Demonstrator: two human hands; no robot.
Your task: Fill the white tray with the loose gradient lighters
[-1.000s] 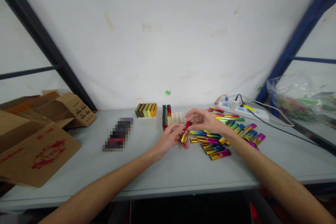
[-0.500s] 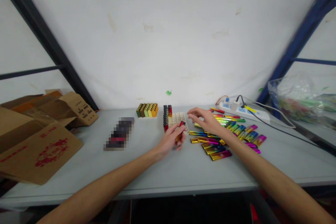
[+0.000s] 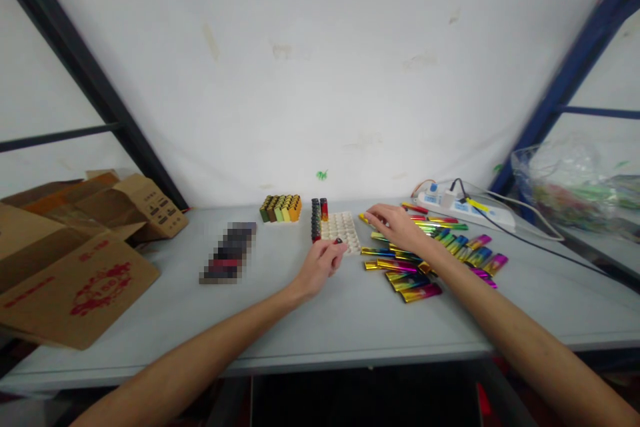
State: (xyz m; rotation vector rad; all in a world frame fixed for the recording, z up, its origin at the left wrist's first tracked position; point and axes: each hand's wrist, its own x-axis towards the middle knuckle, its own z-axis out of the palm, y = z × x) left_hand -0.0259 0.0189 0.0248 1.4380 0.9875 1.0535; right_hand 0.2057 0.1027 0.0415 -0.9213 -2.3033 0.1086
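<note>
A white grid tray (image 3: 345,221) sits near the wall, with a column of upright lighters (image 3: 315,219) along its left side and one red lighter (image 3: 324,209) beside them at the back. My left hand (image 3: 321,265) is closed at the tray's front edge around a lighter; only its dark top (image 3: 339,241) shows. To the right lies a loose pile of shiny multicoloured lighters (image 3: 420,293). Over the pile's left end, my right hand (image 3: 396,223) pinches a gold lighter (image 3: 363,217), whose end sticks out past the fingertips.
Another block of upright green-to-orange lighters (image 3: 281,209) stands at the back left. A pixelated dark object (image 3: 229,253) lies on the table. Open cardboard boxes (image 3: 110,273) are at far left. At right are a power strip (image 3: 493,215) with cables and a clear plastic bag (image 3: 565,187).
My right hand has shifted slightly right and closed on a gold lighter. My left hand has turned over a little and lowered, so its lighter is now mostly hidden.
</note>
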